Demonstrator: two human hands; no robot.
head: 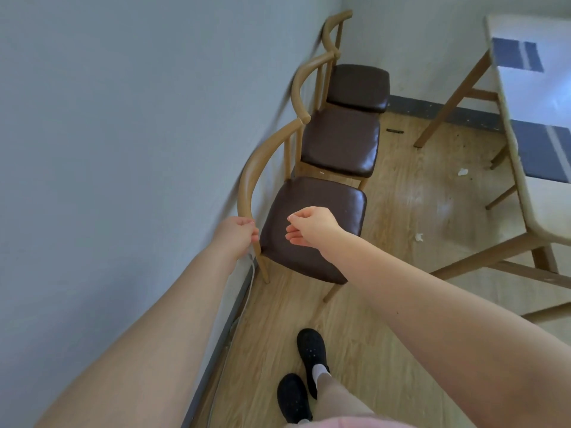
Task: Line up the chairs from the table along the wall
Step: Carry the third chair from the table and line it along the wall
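Note:
Three wooden chairs with dark brown seat cushions stand in a row against the pale wall (123, 118) on the left. My left hand (236, 237) grips the near end of the curved backrest of the nearest chair (327, 211). My right hand (309, 227) hovers just above that chair's seat, fingers loosely curled and holding nothing. The middle chair (340, 143) touches the nearest one. The far chair (358, 86) sits in the corner.
A light table (525, 149) with wooden legs and dark placemats stands at the right. Wood floor (411, 196) with small scraps of litter lies between chairs and table. A white cable (247, 291) runs along the baseboard. My feet in black shoes (309, 366) are below.

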